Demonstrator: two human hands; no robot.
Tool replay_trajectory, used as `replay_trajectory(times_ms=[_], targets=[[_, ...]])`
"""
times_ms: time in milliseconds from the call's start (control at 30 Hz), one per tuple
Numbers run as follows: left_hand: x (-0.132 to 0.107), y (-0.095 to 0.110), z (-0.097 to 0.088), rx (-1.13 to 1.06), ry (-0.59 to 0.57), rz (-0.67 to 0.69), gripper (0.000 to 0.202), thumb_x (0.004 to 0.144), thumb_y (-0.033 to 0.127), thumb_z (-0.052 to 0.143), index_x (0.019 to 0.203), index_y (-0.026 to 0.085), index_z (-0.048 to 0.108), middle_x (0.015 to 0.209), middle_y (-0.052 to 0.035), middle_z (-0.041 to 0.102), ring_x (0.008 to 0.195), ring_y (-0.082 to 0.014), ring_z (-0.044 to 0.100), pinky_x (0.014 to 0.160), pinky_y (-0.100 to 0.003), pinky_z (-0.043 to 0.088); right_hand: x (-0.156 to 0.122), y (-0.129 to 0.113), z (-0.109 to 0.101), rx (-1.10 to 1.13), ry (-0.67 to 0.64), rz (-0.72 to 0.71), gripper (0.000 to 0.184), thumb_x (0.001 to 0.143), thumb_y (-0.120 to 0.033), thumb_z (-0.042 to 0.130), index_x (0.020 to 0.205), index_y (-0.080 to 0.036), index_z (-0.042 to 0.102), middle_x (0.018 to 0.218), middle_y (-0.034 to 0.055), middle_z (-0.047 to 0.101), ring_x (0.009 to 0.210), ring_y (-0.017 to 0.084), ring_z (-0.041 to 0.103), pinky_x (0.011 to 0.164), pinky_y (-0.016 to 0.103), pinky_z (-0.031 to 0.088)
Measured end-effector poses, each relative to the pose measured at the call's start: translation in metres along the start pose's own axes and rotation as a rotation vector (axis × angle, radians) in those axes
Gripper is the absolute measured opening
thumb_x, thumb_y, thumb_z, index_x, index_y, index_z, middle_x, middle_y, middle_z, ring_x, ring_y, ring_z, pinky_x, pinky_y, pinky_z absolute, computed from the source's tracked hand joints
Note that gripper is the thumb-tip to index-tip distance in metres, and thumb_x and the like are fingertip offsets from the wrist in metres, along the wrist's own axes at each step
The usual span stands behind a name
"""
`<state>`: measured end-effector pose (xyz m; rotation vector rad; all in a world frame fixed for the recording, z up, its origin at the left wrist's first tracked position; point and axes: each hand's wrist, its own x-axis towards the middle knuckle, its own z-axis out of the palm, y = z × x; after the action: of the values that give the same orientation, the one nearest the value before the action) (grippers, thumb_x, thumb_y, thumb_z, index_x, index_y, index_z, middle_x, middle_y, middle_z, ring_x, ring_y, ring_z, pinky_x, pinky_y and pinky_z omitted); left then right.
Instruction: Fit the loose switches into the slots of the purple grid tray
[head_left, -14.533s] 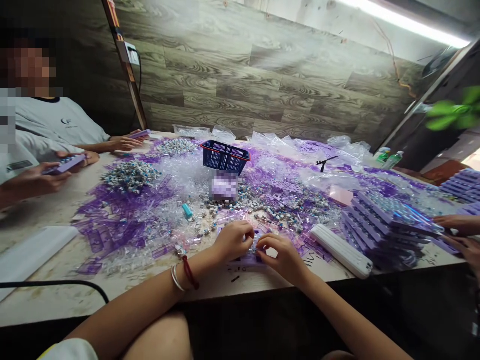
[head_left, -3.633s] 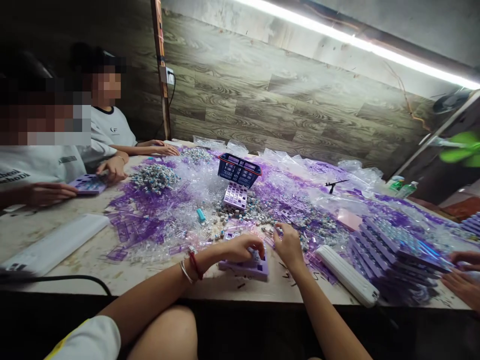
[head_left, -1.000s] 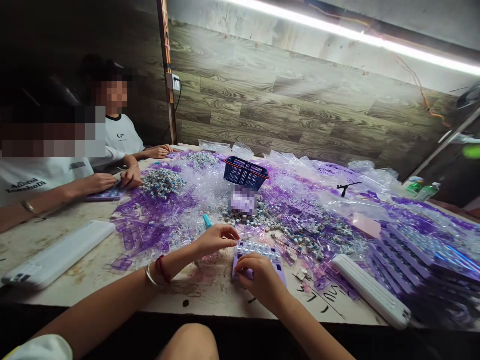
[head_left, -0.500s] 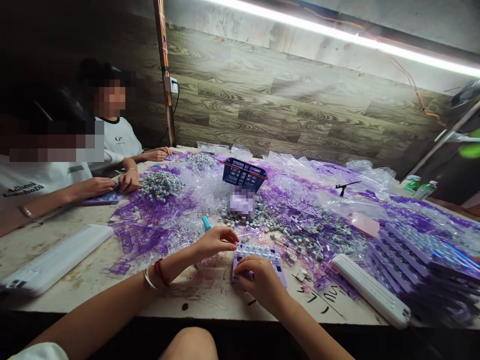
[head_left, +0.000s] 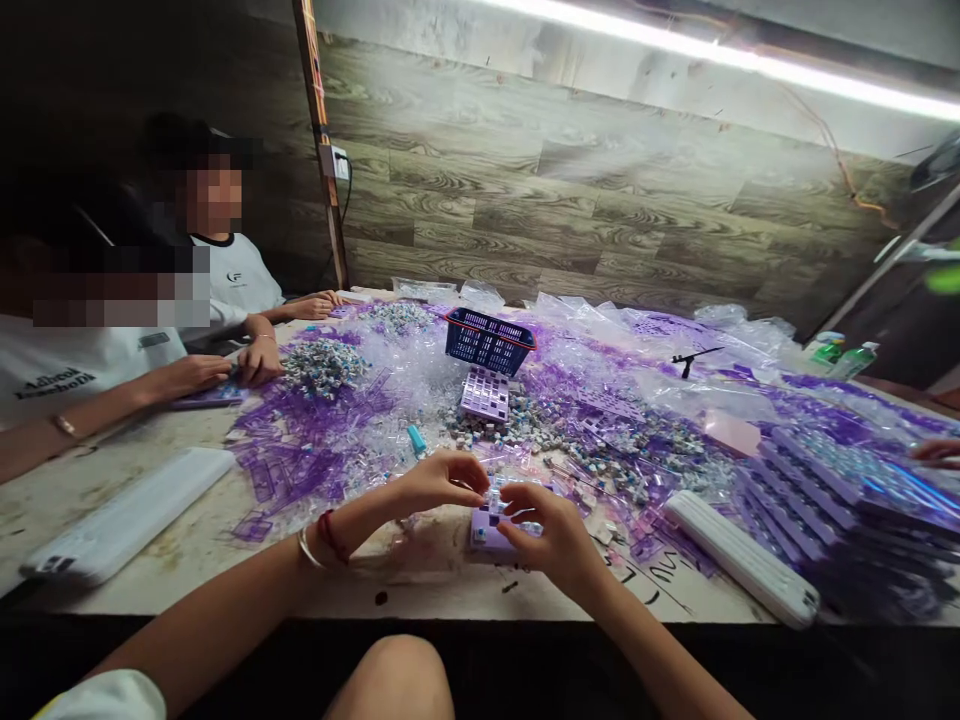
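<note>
Purple tray (head_left: 486, 528) lies on table (head_left: 420, 585) near the front edge, centre of view, part-filled with small switches. Right hand (head_left: 553, 532) sits on its 3 o'clock side, thumb and fingers curled and clamped on the tray's rim. Left hand (head_left: 439, 480) is at the tray's 10 o'clock, fingertips pinched together just above the top-left corner; can't tell if a switch is between them, too small. Loose switch pile (head_left: 577, 435) at 1 o'clock of the tray, near. Second purple tray (head_left: 485, 392) at 12 o'clock, blue basket (head_left: 487, 340) just behind it. Teal piece (head_left: 416, 438) at 11 o'clock. White bar (head_left: 739, 555) at 3 o'clock, stack of filled trays (head_left: 840, 500) beyond it. Another white bar (head_left: 127, 515) at 9 o'clock, well apart. Co-worker's hands (head_left: 225, 370) at 10 o'clock, far side, on their own tray. Another person's hand (head_left: 937, 452) at right edge.
</note>
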<state>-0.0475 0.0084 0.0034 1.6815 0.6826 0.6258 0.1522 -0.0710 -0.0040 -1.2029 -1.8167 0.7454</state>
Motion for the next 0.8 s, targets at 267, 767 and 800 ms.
replay_trajectory(times_ms=[267,767,800], targets=[[0.001,-0.004,0.007,-0.029,-0.048,0.051,0.027,0.067,0.030,0.078,0.082,0.011,0.064,0.079,-0.0017,0.065,0.075,-0.0118,0.061,0.074,-0.025,0.049,-0.001,-0.006,0.007,-0.002,-0.023,-0.018,0.011,0.077,-0.017,0.059,0.087,-0.018,0.059,0.084,0.0048,0.065,0.076,0.016,0.064,0.069,0.029,0.055],[-0.005,0.003,0.009,0.059,-0.101,0.171,0.025,0.071,0.026,0.075,0.086,0.011,0.061,0.083,-0.0030,0.063,0.079,-0.0133,0.063,0.077,-0.028,0.054,-0.001,-0.004,0.005,-0.134,0.061,-0.153,0.010,0.076,-0.014,0.061,0.084,-0.019,0.062,0.076,0.0012,0.067,0.067,0.014,0.061,0.059,0.024,0.047],[-0.005,0.003,0.009,0.103,-0.118,0.195,0.024,0.072,0.026,0.074,0.085,0.011,0.062,0.083,-0.0034,0.063,0.080,-0.0138,0.063,0.077,-0.029,0.054,-0.001,-0.003,0.005,-0.154,0.059,-0.165,0.010,0.076,-0.013,0.061,0.084,-0.020,0.062,0.077,0.0013,0.067,0.069,0.015,0.061,0.061,0.025,0.047]])
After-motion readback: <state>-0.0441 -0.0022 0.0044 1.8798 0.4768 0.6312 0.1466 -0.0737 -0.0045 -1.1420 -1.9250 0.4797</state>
